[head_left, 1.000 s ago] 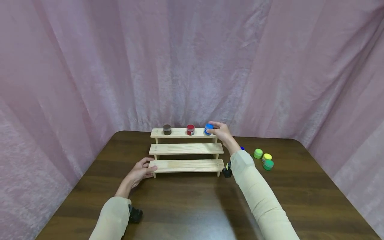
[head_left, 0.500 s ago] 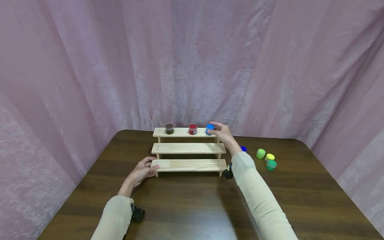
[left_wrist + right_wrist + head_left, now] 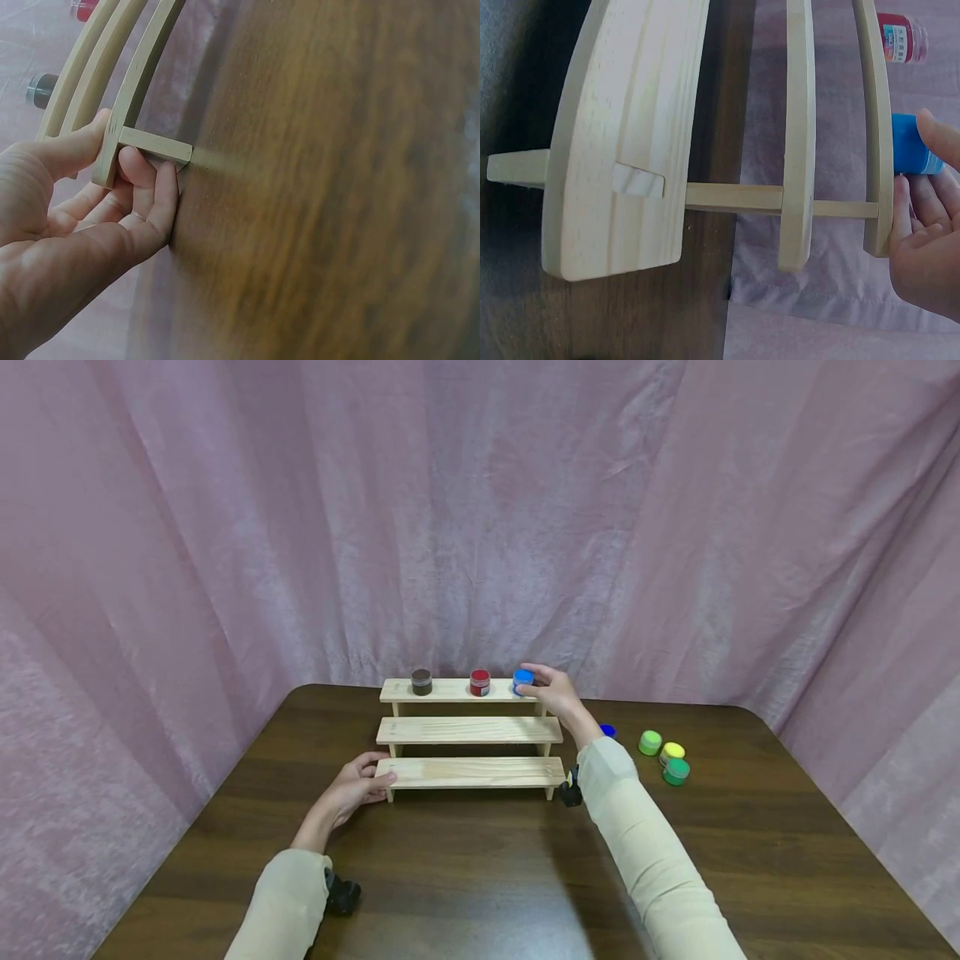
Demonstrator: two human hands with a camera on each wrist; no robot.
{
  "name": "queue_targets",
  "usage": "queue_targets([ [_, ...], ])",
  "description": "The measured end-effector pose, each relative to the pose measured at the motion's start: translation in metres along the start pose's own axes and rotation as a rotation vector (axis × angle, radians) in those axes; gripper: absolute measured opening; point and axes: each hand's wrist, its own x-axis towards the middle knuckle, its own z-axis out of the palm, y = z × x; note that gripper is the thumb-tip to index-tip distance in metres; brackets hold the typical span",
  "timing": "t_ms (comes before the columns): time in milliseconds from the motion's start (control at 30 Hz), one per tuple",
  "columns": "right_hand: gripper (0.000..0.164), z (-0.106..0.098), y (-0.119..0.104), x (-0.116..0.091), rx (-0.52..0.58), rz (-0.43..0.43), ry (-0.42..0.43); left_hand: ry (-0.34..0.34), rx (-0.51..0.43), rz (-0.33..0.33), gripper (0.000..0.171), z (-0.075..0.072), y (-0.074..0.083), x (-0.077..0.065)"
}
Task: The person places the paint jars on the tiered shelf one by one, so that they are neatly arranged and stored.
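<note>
A three-tier wooden display stand (image 3: 469,731) stands on the table. My left hand (image 3: 352,789) grips the left end of its lowest shelf; in the left wrist view the thumb lies on the shelf's top and the fingers curl beneath, beside the leg (image 3: 156,144). At the top shelf's right end, my right hand (image 3: 557,693) pinches a small blue paint jar (image 3: 522,682) between thumb and fingers. The right wrist view shows this blue jar (image 3: 913,144) upright against the top shelf. A red jar (image 3: 479,682) and a dark brown jar (image 3: 422,682) sit farther left on that shelf.
Right of the stand, a light green jar (image 3: 650,742), a yellow jar (image 3: 672,753) and a green jar (image 3: 676,772) stand close together on the brown table (image 3: 465,877). A dark blue jar (image 3: 607,730) is partly hidden behind my right forearm. A pink curtain (image 3: 480,527) hangs behind.
The head view has shifted slightly. Both hands keep their places: the left on the lowest shelf, the right on the blue paint jar at the top shelf.
</note>
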Motion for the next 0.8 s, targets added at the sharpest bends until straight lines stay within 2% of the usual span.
queue_targets([
  [333,0.056,-0.0009,0.0004,0.0022,-0.046,-0.017,-0.009,-0.013,-0.001,-0.001,0.057,-0.0014,-0.0015,0.0016],
  [800,0.068,0.0014,-0.002,-0.0065,-0.014,-0.026,0.011,-0.015,0.036,-0.019,0.057,-0.0032,0.0002,0.0015],
])
